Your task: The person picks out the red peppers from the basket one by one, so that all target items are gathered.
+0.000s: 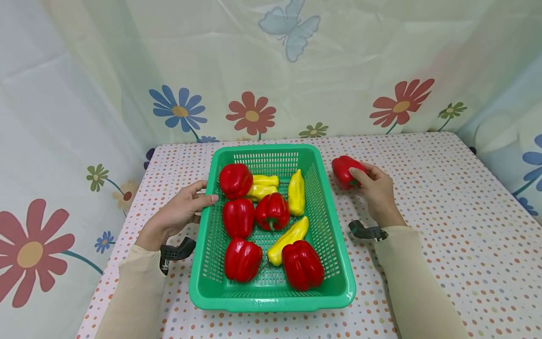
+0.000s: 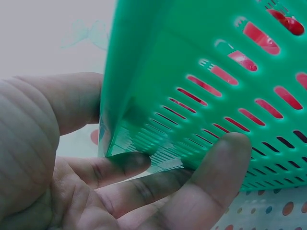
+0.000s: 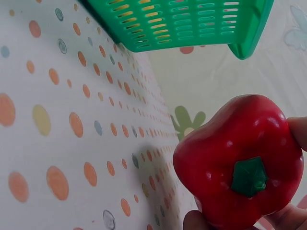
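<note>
A green plastic basket [image 1: 271, 305] stands on the table with several red bell peppers [image 1: 239, 217] and several long yellow peppers [image 1: 296, 193] inside. My left hand [image 1: 182, 207] holds its left side, the thumb at the rim and the other fingers against the slotted wall [image 2: 211, 72] from outside. To the right of the basket, my right hand [image 1: 377, 190] grips a red bell pepper [image 1: 346, 170] between thumb and fingers. This pepper's green stem [image 3: 250, 177] faces the camera in the right wrist view.
A white tablecloth [image 1: 457, 235] with coloured dots covers the table. Behind it hangs a pale curtain [image 1: 338, 89] printed with flowers and a butterfly, and more of this cloth [image 1: 46, 141] hangs along the left. Each wrist carries a black camera mount [image 1: 366, 230].
</note>
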Available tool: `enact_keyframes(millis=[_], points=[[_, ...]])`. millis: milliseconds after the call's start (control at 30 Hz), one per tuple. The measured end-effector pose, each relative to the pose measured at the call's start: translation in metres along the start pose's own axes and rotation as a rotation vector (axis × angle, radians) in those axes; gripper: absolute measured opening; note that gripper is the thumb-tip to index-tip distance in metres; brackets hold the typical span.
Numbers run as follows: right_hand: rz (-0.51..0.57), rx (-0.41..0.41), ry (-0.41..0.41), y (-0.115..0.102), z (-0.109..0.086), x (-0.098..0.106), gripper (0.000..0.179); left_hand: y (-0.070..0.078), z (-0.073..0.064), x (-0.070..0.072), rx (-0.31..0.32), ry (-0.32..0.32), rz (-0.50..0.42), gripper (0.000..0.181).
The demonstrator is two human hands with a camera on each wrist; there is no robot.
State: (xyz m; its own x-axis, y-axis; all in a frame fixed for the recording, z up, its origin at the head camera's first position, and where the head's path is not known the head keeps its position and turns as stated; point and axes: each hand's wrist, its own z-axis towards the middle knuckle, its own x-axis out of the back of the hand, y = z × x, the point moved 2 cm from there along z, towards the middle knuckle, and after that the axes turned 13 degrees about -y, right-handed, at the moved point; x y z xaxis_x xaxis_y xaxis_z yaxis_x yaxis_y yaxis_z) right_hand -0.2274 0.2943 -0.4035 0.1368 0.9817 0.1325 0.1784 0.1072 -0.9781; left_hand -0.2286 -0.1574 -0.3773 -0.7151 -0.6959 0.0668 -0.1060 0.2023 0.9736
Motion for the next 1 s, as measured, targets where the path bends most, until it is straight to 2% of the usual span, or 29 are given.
enact_keyframes(millis=[333, 667, 1000], points=[[-0.016, -0.060, 0.017, 0.0019, 0.0034, 0.0033, 0.059, -0.0001, 0.0002, -0.0002, 0.017, 0.006, -0.004, 0.052], [-0.041, -0.065, 0.011, 0.0052, 0.0043, 0.0067, 0.065, -0.0011, 0.0013, 0.0004, 0.013, -0.008, -0.015, 0.050], [-0.071, -0.076, 0.016, 0.0058, 0.0034, 0.0074, 0.062, -0.0016, 0.0013, 0.0005, 0.001, -0.013, -0.019, 0.051]])
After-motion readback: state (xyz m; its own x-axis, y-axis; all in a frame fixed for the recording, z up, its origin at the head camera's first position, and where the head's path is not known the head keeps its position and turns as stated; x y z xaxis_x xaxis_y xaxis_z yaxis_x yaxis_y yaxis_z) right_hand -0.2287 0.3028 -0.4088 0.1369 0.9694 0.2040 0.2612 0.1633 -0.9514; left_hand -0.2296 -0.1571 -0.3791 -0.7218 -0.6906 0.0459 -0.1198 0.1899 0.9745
